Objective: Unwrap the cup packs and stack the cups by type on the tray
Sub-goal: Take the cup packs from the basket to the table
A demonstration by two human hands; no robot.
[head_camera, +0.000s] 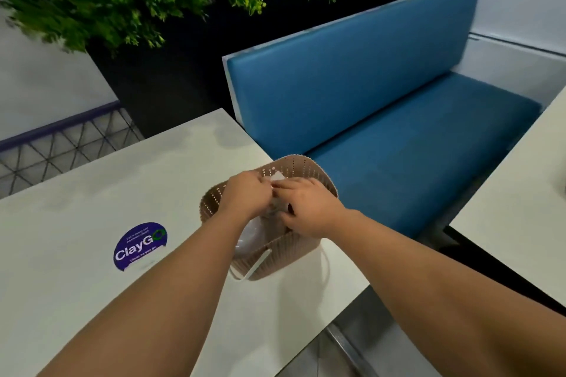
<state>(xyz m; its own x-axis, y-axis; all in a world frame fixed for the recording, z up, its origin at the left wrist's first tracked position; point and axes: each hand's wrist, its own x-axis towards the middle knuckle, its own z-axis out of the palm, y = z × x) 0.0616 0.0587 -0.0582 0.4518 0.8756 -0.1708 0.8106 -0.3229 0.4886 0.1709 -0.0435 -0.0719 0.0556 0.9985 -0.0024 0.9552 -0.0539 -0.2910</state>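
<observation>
Clear wrap (277, 177) between both hands

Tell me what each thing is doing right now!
left hand: over the basket, pinching clear plastic wrap.
right hand: gripping the same wrap.
plastic wrap: crumpled between both hands.
basket: upright at the table's corner.
table: bears a blue sticker.
blue bench: unoccupied.

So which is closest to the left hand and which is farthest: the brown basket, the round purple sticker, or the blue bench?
From the left hand:
1. Brown basket, right under the hand.
2. Purple sticker, on the table to the left.
3. Blue bench, beyond the table.
</observation>
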